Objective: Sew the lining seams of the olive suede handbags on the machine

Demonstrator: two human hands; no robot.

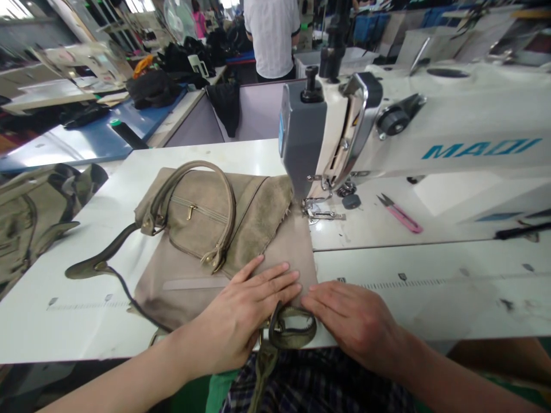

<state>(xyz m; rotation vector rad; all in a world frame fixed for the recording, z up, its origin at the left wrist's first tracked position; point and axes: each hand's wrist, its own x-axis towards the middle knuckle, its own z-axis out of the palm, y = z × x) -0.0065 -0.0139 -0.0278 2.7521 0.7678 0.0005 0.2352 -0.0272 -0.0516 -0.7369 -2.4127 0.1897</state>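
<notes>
An olive-tan bag (189,223) with a looped handle and a small zipper lies on the sewing table, its raw edge close to the sewing machine's presser foot (322,213). My left hand (258,298) rests flat on the bag's smooth beige panel, fingers spread a little. At the panel's right edge, my right hand (348,315) has its fingers pressed together in a pinch at the cloth. Between my wrists, a curled olive zipper strip (295,330) hangs over the table's front edge. One strap (92,267) trails off to the left.
The white sewing machine (451,120) stands at the right. Pink thread snips (400,213) lie beneath its arm. Another olive bag (38,212) is at the far left. A dark thread cone (128,135) stands behind the table. Further back, a person in a white shirt (273,37) faces away.
</notes>
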